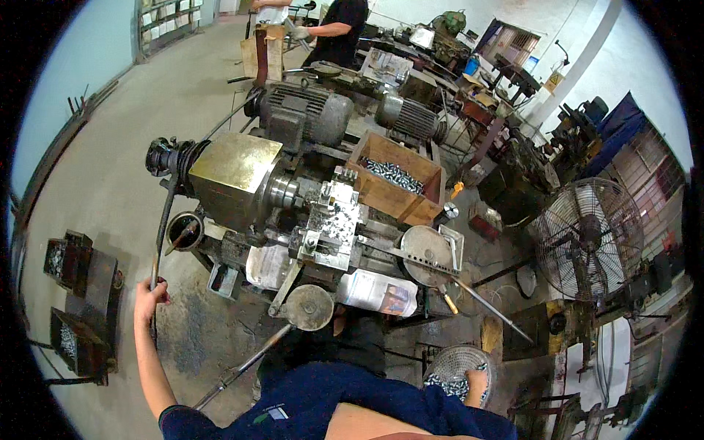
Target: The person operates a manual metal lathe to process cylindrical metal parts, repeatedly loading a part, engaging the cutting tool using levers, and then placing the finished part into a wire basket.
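My left hand (151, 292) is closed round a long dark metal bar (163, 231), which runs down from the left end of the lathe's headstock (231, 172). At the lower right my right hand (477, 380) is down in a round mesh basket (458, 353) of small shiny metal parts (449, 384). Its fingers look curled, but what they hold is hidden. In front of me stands the lathe, with a spindle chuck (284, 192) and a tool slide (334, 227) covered in metal chips.
A wooden box (425, 210) of similar parts sits behind the slide. A white plastic container (378, 292) and round plates (309, 306) are nearer me. Metal bins (72, 341) stand on the left, a large fan (589, 238) on the right. Another person (339, 33) works at the back.
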`<state>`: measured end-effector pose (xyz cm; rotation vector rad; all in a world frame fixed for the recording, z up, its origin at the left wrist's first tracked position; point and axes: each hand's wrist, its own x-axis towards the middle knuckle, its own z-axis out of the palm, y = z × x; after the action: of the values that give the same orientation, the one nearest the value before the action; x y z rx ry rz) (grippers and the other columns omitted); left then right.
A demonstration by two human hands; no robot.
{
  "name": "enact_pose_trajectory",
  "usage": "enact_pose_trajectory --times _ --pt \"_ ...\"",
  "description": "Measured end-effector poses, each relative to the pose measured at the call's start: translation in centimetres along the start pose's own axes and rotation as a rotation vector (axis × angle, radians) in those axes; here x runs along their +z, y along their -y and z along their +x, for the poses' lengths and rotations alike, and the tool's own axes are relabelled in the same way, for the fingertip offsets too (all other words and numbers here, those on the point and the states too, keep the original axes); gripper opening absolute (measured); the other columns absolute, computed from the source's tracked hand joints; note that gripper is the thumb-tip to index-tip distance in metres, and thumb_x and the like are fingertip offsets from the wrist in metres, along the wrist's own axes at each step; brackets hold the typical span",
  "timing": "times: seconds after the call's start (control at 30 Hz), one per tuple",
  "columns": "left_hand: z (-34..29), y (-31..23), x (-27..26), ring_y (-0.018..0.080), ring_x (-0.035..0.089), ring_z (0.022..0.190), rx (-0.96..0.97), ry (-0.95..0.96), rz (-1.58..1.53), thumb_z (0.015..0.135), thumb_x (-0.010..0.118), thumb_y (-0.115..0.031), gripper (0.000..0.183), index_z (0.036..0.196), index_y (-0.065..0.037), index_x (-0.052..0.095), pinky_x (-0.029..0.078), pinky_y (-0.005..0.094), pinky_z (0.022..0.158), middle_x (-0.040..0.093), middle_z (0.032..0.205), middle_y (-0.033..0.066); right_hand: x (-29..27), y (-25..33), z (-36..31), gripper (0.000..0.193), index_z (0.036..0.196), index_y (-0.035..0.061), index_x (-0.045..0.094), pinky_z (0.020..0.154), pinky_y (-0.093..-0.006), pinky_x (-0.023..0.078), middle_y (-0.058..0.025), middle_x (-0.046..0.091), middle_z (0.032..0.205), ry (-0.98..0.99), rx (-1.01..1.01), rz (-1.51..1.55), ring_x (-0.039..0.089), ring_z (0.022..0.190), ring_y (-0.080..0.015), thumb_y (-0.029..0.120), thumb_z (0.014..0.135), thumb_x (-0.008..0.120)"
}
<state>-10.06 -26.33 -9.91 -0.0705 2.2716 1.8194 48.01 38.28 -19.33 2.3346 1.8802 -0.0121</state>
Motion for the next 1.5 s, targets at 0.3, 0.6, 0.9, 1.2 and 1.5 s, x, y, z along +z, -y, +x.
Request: enact_pose_trajectory --times 0.3,0.6,0.9,1.2,1.5 --pt "0.3 -0.2 0.3 0.0168 0.056 0.053 0.021 0.007 0.008 0.079 0.060 -0.013 0.020 0.084 0.006 0.054 0.049 0.0312 0.047 0.054 0.064 0.0088 12.8 -6.3 1.7 0.029 0.090 0.0083 0.068 0.084 -0.0401 0.046 -0.0172 0.063 0.100 0.235 -0.112 -0.093 0.061 0.093 -0.0326 0.028 0.079 0.050" --pt "-0.4 -0.2 0.2 0.0169 0.057 0.050 -0.015 0.009 0.052 0.078 0.062 -0.015 0.022 0.083 0.005 0.055 0.049 0.0297 0.048 0.056 0.061 0.0091 8.5 -3.5 0.6 0.028 0.090 0.0083 0.068 0.083 -0.0403 0.047 -0.0171 0.064 0.099 0.172 -0.082 -0.008 0.061 0.091 -0.0328 0.029 0.078 0.052" --pt "-0.4 0.0 0.1 0.0164 0.057 0.050 -0.002 -0.009 0.022 0.078 0.062 -0.015 0.021 0.081 0.005 0.056 0.050 0.0303 0.049 0.057 0.062 0.0092 7.6 -2.3 0.4 0.028 0.091 0.0083 0.068 0.081 -0.0404 0.048 -0.0169 0.064 0.099 0.144 -0.085 0.009 0.061 0.090 -0.0331 0.029 0.078 0.053" --pt "-0.6 -0.6 0.3 0.0167 0.058 0.052 -0.006 -0.007 0.065 0.078 0.062 -0.015 0.022 0.084 0.005 0.056 0.049 0.0302 0.050 0.058 0.063 0.0104 6.9 -0.6 -0.2 0.029 0.091 0.0083 0.067 0.080 -0.0406 0.048 -0.0168 0.064 0.098 0.119 -0.072 0.027 0.061 0.088 -0.0333 0.030 0.077 0.054" --pt "-0.5 -0.2 0.1 0.0170 0.059 0.053 -0.009 -0.003 0.036 0.077 0.064 -0.017 0.024 0.082 0.005 0.056 0.048 0.0297 0.050 0.058 0.062 0.0103 5.9 0.3 0.0 0.029 0.091 0.0083 0.067 0.078 -0.0408 0.049 -0.0166 0.064 0.097 0.093 -0.079 0.026 0.061 0.087 -0.0335 0.030 0.076 0.056"
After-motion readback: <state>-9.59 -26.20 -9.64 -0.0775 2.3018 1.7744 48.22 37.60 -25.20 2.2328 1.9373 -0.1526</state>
